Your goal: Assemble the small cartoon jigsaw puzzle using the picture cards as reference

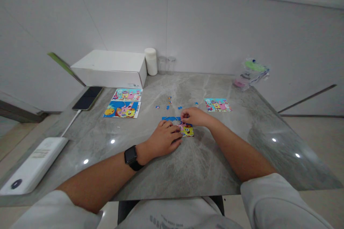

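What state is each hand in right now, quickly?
Left hand: open, palm down on the flat, rectangular blue-and-yellow cartoon jigsaw.
Right hand: closed in a pinch near its far edge; whether it holds a piece cannot be told.

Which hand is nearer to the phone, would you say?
Left. The left hand lies on the puzzle, right of the phone; the right hand is farther right.

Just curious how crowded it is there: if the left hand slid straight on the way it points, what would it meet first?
Probably the right hand, across the jigsaw puzzle that the left hand partly covers, though one view leaves height unclear.
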`<state>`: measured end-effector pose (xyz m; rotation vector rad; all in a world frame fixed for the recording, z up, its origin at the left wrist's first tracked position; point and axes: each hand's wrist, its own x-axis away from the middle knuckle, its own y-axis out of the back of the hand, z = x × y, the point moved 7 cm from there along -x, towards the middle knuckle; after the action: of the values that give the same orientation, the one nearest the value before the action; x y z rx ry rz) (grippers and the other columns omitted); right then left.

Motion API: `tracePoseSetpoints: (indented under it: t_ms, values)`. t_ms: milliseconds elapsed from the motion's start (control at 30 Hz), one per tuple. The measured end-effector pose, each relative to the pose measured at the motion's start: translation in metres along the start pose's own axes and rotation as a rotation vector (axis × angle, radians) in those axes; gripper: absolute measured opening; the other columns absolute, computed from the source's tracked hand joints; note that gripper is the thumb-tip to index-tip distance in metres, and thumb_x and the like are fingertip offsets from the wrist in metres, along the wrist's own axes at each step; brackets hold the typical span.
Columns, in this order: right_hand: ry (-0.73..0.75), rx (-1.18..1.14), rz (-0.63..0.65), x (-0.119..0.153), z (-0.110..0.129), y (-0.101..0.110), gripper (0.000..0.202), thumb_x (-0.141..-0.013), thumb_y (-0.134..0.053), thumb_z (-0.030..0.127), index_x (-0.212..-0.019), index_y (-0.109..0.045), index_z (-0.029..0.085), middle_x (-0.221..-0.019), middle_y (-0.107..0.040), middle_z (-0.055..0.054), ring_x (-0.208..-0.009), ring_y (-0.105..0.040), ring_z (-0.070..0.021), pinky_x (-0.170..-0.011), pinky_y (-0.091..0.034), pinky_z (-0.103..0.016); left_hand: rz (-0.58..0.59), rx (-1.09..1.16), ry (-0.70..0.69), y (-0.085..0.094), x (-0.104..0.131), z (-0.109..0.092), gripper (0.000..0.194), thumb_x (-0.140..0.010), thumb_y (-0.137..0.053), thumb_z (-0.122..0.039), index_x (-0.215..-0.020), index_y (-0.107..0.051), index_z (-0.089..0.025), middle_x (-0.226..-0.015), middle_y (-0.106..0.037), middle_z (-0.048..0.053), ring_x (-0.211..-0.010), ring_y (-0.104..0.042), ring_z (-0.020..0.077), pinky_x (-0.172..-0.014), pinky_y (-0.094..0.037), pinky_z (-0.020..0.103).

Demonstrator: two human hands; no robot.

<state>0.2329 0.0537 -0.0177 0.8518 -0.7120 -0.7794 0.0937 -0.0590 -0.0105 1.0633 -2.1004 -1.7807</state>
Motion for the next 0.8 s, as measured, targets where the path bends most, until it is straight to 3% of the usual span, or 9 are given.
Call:
tracePoseSetpoints:
  t_ms: [567, 800]
  values:
    - [-0.028, 0.162, -0.073, -0.001, 0.002, -0.004, 0.007, -0.089, -0.074, 0.021, -0.095, -0.078, 0.021, -0.092, -0.08, -0.003, -0.082, -0.07, -0.016, -0.072, -0.044, -0.024, 0.032, 0.018, 0.024, -0.001, 0.0, 0.001, 0.028, -0.102, -0.061, -0.042, -0.122, -0.077, -0.03, -0.127, -0.073, 0.005, -0.117, -0.058, 0.0271, -0.104, -0.038, 0.05]
    - [-0.017, 0.138, -0.129, 0.001, 0.0, 0.011, 0.006, -0.091, -0.071, 0.021, -0.091, -0.077, 0.021, -0.09, -0.079, -0.004, -0.081, -0.069, -0.0167, -0.072, -0.044, -0.025, 0.019, 0.026, 0.028, 0.001, 0.0, 0.001, 0.027, -0.101, -0.063, -0.041, -0.12, -0.078, -0.03, -0.125, -0.074, 0.006, -0.114, -0.06, 0.028, -0.102, -0.04, 0.05]
